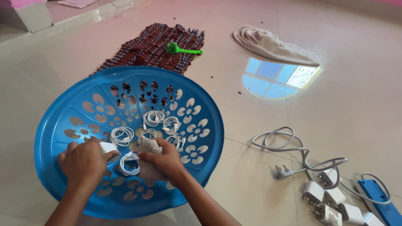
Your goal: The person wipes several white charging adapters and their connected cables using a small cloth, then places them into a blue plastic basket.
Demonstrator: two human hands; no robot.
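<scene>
**Hands at work in a blue basket of white cables**

The left hand (83, 162) has its fingers closed around a small white charger (107, 147), which pokes out toward the right. The right hand (164, 160) grips a beige cloth (147, 152), fingers curled tight over it, just beside a coiled white cable (129, 162). Both hands sit inside the near part of a shallow blue basket (50, 142) with flower-shaped cut-outs, tilted on the tiled floor (259, 175).

More cable coils (154, 118) lie in the middle of the basket, beyond the hands. To the right, on the floor, a grey cord with a plug (284, 171) loops toward a cluster of white adapters (331, 201), and a blue power strip (383, 205) lies at the near right edge.

Farther off, a dark red mat (146, 48) lies beyond the basket with a green brush (182, 50) on it. A crumpled towel (272, 44) rests at the far right, near a bright window reflection (278, 79) on the tiles.
</scene>
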